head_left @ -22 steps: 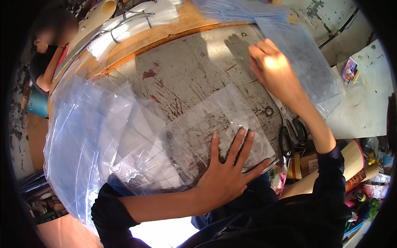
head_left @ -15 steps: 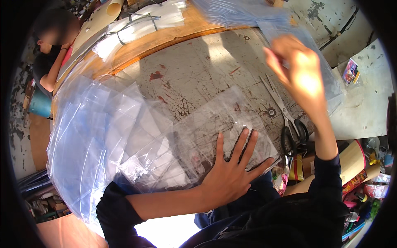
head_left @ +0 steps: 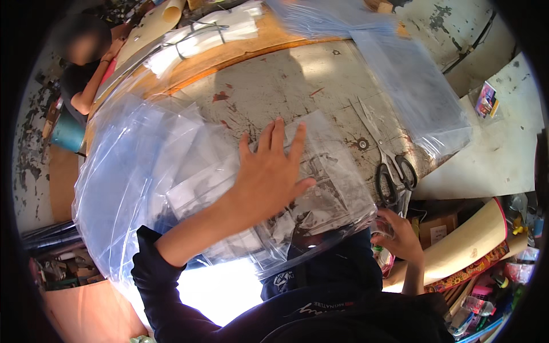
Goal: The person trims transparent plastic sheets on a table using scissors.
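Flat on a clear plastic sheet [head_left: 337, 166] lies my left hand [head_left: 266, 177], its fingers spread. My right hand [head_left: 400, 237] is at the sheet's near right corner, just off the table edge. Its thumb and fingers are curled round the clear plastic there, though the fingertips are partly hard to make out. More overlapping clear sheets [head_left: 123, 166] fan out to the left and hang over the near edge. Black-handled scissors [head_left: 384, 150] rest on the table right of the sheet, blades pointing away and slightly parted.
The scratched metal tabletop [head_left: 257, 80] has a wooden strip [head_left: 229, 52] along its far side. Tied bundles of whitish plastic [head_left: 211, 31] lie there. A stack of bluish plastic [head_left: 412, 86] covers the right side. Rolled sheets [head_left: 457, 246] stand below right. Another person [head_left: 86, 86] sits far left.
My left hand has slid left and away from me over the sheet. My right hand has come down from above the bluish stack to the sheet's near right corner.
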{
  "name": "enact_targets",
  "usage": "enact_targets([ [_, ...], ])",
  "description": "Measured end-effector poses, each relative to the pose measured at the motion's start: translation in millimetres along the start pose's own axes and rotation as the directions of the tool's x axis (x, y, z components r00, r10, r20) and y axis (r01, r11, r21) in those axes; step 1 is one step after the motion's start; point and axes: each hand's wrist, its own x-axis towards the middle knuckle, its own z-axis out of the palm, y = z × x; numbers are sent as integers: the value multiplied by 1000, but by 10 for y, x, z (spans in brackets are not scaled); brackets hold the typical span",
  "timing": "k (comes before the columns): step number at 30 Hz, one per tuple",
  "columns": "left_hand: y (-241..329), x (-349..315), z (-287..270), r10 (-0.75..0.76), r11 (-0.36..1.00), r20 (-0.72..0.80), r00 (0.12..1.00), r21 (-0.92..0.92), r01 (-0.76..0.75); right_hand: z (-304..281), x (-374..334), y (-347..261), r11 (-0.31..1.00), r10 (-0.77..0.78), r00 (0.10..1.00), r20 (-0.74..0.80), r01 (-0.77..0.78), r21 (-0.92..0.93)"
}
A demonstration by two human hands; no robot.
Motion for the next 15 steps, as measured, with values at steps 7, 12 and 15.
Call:
enact_targets([
  [7, -188, -217, -325, 17, 983, -56, 998, -184, -27, 241, 57, -224, 807, -48, 998, -48, 67, 587],
  [12, -15, -906, -659, -329, 915, -146, 933, -295, 276, -101, 115, -476, 958, 55, 843, -535, 106, 267],
  [15, 334, -1359, -423, -501, 836, -75, 862, -299, 460, -281, 212, -333, 1000, -4, 814, -581, 9, 6],
])
